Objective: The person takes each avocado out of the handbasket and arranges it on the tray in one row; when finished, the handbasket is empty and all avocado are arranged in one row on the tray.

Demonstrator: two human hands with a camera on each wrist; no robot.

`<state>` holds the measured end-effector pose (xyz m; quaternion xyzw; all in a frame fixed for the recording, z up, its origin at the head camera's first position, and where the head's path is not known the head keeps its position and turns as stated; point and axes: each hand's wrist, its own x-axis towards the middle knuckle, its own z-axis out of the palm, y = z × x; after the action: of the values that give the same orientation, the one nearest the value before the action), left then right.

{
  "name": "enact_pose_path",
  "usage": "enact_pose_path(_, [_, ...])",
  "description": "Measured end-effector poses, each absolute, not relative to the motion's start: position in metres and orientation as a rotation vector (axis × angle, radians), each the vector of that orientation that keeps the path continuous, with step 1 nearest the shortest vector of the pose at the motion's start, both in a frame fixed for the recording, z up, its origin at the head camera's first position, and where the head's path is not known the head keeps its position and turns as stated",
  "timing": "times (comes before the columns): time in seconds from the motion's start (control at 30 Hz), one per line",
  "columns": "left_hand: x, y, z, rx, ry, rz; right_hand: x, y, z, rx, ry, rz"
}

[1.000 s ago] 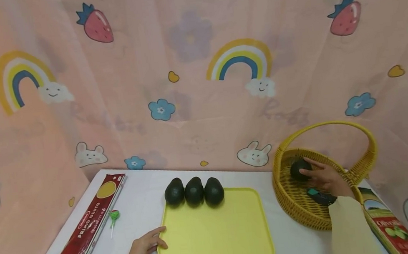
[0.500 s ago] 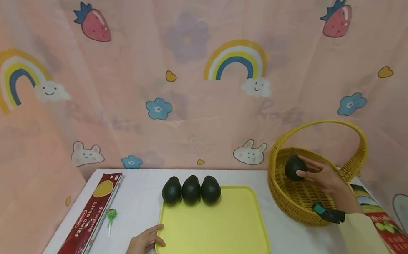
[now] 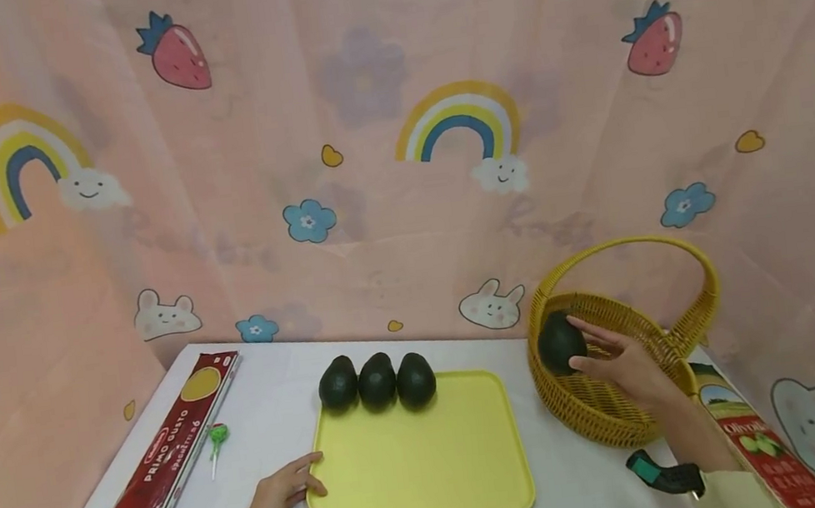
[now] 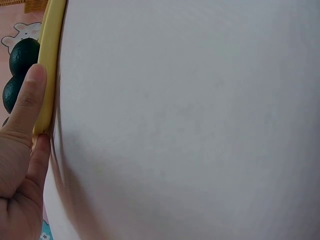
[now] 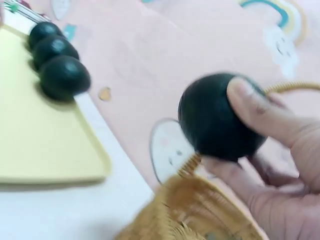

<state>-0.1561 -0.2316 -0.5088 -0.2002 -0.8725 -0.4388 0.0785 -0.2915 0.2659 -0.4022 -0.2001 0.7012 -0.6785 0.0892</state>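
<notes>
In the head view my right hand grips a dark green avocado between thumb and fingers at the left side of the yellow wicker basket. The right wrist view shows this avocado above the basket rim. My left hand holds the near left corner of the yellow tray, its thumb along the rim in the left wrist view. Three more avocados, a left one, a middle one and a right one, stand in a row at the tray's far left.
A red spaghetti pack and a green lollipop lie left of the tray. Right of the basket is an olive oil box, partly behind my right forearm. The basket handle arches over it. A patterned pink cloth hangs behind the table.
My right hand has lifted the avocado from inside the basket and moved it left, toward the basket's left rim. The left hand stays at the tray. The head view has shifted slightly.
</notes>
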Motion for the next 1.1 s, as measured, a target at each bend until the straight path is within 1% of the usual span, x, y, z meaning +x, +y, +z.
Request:
enact_pose_path(0.1, [-0.156,-0.233,-0.509,-0.591,-2.62,-1.327,-0.286,0.248,-0.407,-0.714,2.003,-2.023])
enact_pose_path(0.17, [-0.156,-0.233,-0.51,-0.597,-2.614,-1.331,-0.284,0.232,-0.411,-0.744,1.975,-2.016])
enact_pose_path(0.33, [-0.156,-0.234,-0.509,-0.637,-2.579,-1.319,-0.28,0.189,-0.427,-0.609,2.02,-1.977])
enact_pose_path(0.5, [-0.157,-0.233,-0.509,-0.63,-2.574,-1.329,-0.292,0.16,-0.455,-0.455,2.034,-1.935])
enact_pose_path(0.63, [-0.157,-0.233,-0.509,-0.613,-2.583,-1.347,-0.305,0.151,-0.477,-0.437,2.059,-1.892])
enact_pose_path(0.73, [-0.157,-0.232,-0.508,-0.624,-2.58,-1.338,-0.311,0.149,-0.486,-0.45,2.081,-1.858])
enact_pose_path(1.03, [-0.157,-0.232,-0.509,-0.65,-2.545,-1.318,-0.322,0.138,-0.488,-0.503,2.037,-1.822])
enact_pose_path(1.1, [-0.158,-0.232,-0.509,-0.641,-2.563,-1.333,-0.323,0.136,-0.488,-0.478,2.052,-1.831])
